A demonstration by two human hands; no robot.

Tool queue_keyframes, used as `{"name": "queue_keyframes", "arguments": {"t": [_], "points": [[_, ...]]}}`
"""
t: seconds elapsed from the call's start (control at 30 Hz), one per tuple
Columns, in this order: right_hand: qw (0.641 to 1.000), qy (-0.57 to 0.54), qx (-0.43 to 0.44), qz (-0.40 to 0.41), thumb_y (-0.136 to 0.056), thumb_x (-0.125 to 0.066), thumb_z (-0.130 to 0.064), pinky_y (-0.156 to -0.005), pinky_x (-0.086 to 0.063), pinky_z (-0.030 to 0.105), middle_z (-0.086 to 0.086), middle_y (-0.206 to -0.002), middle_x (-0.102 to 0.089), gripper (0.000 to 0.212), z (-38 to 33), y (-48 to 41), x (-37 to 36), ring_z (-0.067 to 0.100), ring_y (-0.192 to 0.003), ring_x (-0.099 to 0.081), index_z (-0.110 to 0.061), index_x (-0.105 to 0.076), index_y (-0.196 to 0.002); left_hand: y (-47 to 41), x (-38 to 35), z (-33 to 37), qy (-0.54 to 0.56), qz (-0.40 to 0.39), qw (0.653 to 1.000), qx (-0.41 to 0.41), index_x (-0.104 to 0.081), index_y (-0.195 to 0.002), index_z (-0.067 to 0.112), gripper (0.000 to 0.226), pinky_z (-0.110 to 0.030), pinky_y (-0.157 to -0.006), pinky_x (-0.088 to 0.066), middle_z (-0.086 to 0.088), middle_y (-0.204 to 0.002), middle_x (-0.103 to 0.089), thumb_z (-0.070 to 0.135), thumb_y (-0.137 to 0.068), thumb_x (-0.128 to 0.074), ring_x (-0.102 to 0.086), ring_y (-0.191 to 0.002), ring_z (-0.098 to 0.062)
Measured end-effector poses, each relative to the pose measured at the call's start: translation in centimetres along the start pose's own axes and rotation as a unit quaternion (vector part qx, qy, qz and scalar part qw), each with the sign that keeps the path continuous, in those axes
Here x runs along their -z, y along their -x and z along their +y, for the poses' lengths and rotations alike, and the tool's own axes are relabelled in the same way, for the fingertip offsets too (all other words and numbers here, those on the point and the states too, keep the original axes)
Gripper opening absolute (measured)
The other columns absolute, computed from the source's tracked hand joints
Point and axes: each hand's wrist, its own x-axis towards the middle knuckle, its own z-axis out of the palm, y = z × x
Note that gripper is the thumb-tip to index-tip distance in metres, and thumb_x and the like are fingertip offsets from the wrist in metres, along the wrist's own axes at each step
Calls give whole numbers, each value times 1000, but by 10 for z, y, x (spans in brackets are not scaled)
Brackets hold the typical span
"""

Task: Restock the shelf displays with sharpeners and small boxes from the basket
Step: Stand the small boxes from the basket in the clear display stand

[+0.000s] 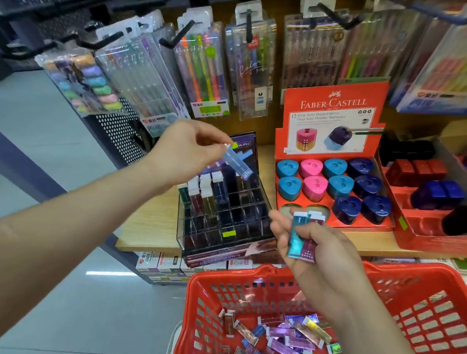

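My left hand pinches one small blue metallic box and holds it tilted above the clear acrylic compartment display on the shelf. A few boxes stand in the display's back-left slots. My right hand grips two small boxes, one teal and one purple, just in front of the display. The red basket sits below with several shiny small boxes loose on its bottom. The red sharpener display holds several blue, pink and navy sharpeners.
More red trays with dark blue and black sharpeners stand at the right. Packs of pens hang on black hooks above the wooden shelf. Boxed goods sit on the shelf below. Grey floor lies to the left.
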Motion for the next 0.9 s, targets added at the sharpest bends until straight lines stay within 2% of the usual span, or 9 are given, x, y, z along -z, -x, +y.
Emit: {"name": "queue_keyframes", "arguments": {"t": [0.07,0.13,0.23,0.33,0.43,0.53,0.63,0.77,0.9], "points": [[1000,11,-3,-14,-97,-41,6,-68,-59,25,19,-103,-73,27,-1,1,0,26,-93,-72,6,-52,-121,-5,2,-10,-71,5,997,-19,-74,-98,18,13,-16,-64,-50,4,-81,-71,14,-89,-66,-61,-69,-6],[1000,17,3,-16,-97,-43,5,-74,-60,29,18,-107,-72,26,-2,2,0,28,-95,-72,5,-55,-121,-7,-1,-21,-161,0,986,-45,-74,-103,15,16,-13,-70,-46,8,-85,-67,15,-89,-66,-60,-75,-4],[1000,18,10,-13,-96,-46,6,-77,-60,32,24,-112,-65,26,-2,2,-1,29,-92,-73,7,-56,-120,-9,-6,-32,-245,-15,967,-71,-73,-105,16,17,-21,-84,-48,3,-92,-70,18,-90,-65,-61,-84,-8],[1000,25,5,-7,-96,-48,6,-75,-61,33,24,-106,-63,20,-1,2,-1,29,-90,-73,7,-59,-111,-11,-10,-38,-280,-22,956,-85,-72,-107,15,18,-31,-91,-51,0,-101,-72,19,-91,-64,-64,-91,-13],[999,37,-2,4,-93,-53,3,-65,-61,32,21,-100,-66,13,-1,2,-1,28,-85,-74,4,-62,-103,-13,-13,-43,-301,-20,947,-112,-72,-106,13,18,-35,-90,-52,-2,-102,-71,19,-91,-64,-64,-93,-17],[997,75,-8,-5,-90,-59,-5,-52,-57,24,11,-81,-71,10,-1,4,-3,20,-70,-74,-1,-65,-98,-15,-16,-48,-340,-38,929,-138,-71,-106,13,18,-34,-89,-51,-3,-103,-71,20,-92,-62,-63,-94,-20],[993,113,-4,-13,-88,-62,-12,-44,-52,18,6,-75,-73,10,-1,5,-5,16,-65,-72,-5,-65,-95,-15,-19,-51,-377,-58,913,-144,-70,-107,15,19,-36,-86,-51,-4,-103,-69,22,-93,-58,-63,-94,-22],[993,116,2,-5,-87,-64,-11,-48,-53,18,5,-74,-70,9,-1,2,-5,14,-61,-69,-5,-66,-94,-18,-23,-51,-414,-69,897,-141,-70,-104,17,20,-40,-84,-52,-4,-99,-70,25,-93,-56,-63,-92,-23],[997,79,-2,-20,-89,-57,7,-62,-60,25,9,-85,-71,12,-2,-1,-3,21,-72,-72,1,-65,-95,-21,-29,-48,-450,-75,878,-142,-68,-101,18,17,-38,-80,-52,-4,-96,-67,25,-92,-56,-60,-92,-24]]}}
